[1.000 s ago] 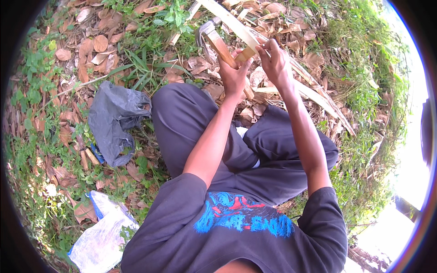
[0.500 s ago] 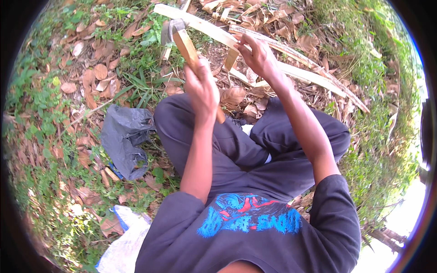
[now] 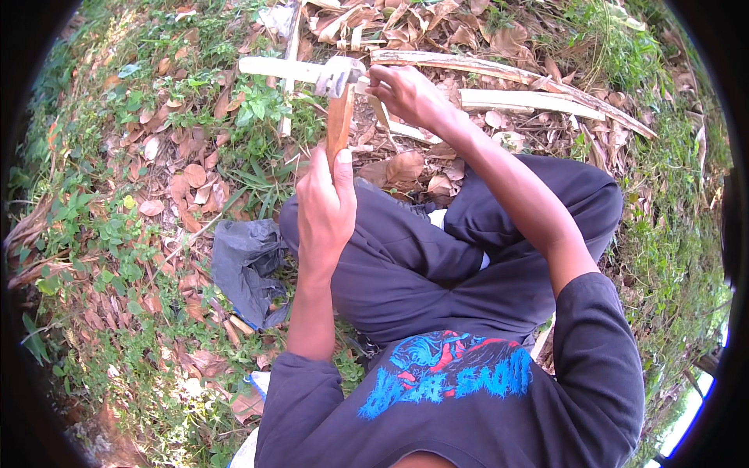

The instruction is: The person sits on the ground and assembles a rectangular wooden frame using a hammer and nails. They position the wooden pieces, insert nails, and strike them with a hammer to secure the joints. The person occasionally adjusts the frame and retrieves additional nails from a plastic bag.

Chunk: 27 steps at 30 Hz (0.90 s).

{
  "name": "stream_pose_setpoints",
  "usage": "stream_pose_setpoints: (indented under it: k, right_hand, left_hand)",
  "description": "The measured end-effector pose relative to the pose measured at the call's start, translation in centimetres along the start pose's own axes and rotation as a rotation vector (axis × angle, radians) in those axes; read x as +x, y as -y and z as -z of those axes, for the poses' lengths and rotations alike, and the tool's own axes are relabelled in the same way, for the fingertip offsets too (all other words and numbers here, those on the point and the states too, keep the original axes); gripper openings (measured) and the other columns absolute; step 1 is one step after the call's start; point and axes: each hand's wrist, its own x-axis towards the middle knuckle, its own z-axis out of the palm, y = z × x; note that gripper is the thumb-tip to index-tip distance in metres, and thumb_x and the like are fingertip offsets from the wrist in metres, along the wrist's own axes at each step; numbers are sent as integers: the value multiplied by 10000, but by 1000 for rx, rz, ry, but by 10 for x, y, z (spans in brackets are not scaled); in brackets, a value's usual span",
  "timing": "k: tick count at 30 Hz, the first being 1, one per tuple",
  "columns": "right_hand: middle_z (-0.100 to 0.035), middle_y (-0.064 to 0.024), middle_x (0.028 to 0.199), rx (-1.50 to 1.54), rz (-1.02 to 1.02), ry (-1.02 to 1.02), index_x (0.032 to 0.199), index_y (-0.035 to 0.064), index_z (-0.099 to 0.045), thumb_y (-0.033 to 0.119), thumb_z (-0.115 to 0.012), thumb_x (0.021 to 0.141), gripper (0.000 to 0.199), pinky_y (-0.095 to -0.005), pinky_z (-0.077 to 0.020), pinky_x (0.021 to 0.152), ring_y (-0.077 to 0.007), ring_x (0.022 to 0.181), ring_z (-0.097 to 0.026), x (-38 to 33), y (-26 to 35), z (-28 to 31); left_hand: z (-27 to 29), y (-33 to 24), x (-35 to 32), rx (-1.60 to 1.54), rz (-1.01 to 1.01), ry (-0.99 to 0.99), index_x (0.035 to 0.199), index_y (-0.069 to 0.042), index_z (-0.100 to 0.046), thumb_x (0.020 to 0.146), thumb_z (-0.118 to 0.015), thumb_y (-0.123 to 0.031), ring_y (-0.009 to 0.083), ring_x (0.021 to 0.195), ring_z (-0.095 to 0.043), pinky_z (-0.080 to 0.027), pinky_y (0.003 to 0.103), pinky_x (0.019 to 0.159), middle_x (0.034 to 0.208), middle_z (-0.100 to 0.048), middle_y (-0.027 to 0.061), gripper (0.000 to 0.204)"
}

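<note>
My left hand (image 3: 326,207) is wrapped round the handle of a hand tool (image 3: 339,125) with a wooden shaft and a grey metal head. The handle stands nearly upright, and the head lies over a pale wood strip (image 3: 277,68); whether it is a hammer or a hatchet cannot be made out. Just right of the head, my right hand (image 3: 406,95) is closed, thumb and fingers pinched at the strip. Part of the strip is hidden by the tool head and my fingers.
More long wood strips (image 3: 538,101) lie on the leaf-covered ground beyond my crossed legs (image 3: 437,257). A pile of shavings and dry leaves (image 3: 382,27) is at the far side. A dark plastic bag (image 3: 246,261) rests left of my knee, with grass around it.
The tool head has moved right along the strip, closer to my right hand. My right hand has shifted left and its fingers have curled in. The whole view has turned slightly.
</note>
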Motion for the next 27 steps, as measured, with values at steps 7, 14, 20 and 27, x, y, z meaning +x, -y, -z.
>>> stream_pose_setpoints:
  k: [7,14,20,27]
  right_hand:
    - [-681,-187,807,-42,19,-55,1020,12,-603,165,-633,949,172,-473,-524,685,-380,754,-672,4,-2,1]
    - [-674,-185,773,-40,14,-85,961,11,-597,162,-631,950,156,-476,-524,686,-370,733,-673,3,0,2]
    - [-680,-200,841,-58,-12,-29,1090,19,-627,196,-647,953,225,-465,-525,732,-376,806,-676,0,0,-1]
    - [-691,-168,845,0,-5,-23,1029,25,-610,189,-667,938,197,-459,-526,707,-366,783,-677,2,1,0]
  left_hand:
    - [-1,1,-1,66,-20,7,1080,85,-550,1065,-493,-281,511,725,-616,-432,553,613,724,-586,318,372]
    - [-6,5,6,137,-26,90,1124,86,-550,1060,-501,-246,504,710,-628,-445,538,586,713,-598,300,342]
    - [-8,2,4,52,-24,59,1050,44,-545,1076,-464,-287,503,686,-604,-421,541,593,699,-582,274,342]
    - [-8,14,-1,52,-138,-74,1027,65,-520,1078,-458,-299,515,708,-603,-446,536,615,714,-592,274,372]
